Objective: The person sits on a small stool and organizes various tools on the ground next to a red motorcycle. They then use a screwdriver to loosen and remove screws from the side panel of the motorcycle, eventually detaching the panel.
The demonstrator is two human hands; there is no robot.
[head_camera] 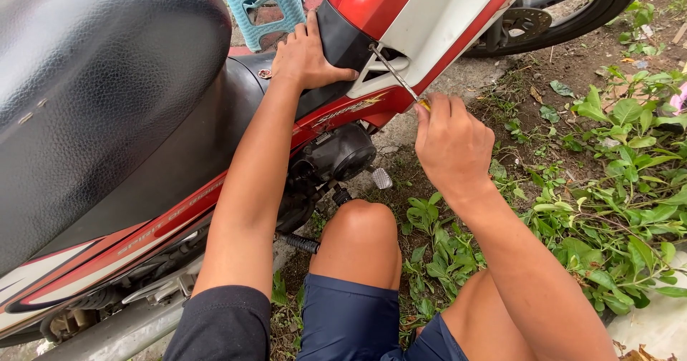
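In the head view, the left hand [306,55] lay flat and spread, fingers open, pressed on the black inner panel [342,40] of the red and white motorbike [429,17] at upper centre, gripping nothing. The right hand [451,143], at centre right, was closed in a fist round the yellow handle of a screwdriver [398,78], whose thin metal shaft ran up and left to a point on the white side cover [386,64], where the tip touched.

To do this well, I would judge the shaft should stay square to the fastener, with the left palm bracing the panel against the push.

The black seat [107,82] filled the upper left. The footpeg [381,178] and a bare knee [361,225] sat just below the tool. Open room lay to the right, over dirt and weeds [615,182]; a blue stool [261,3] stood at the top edge.
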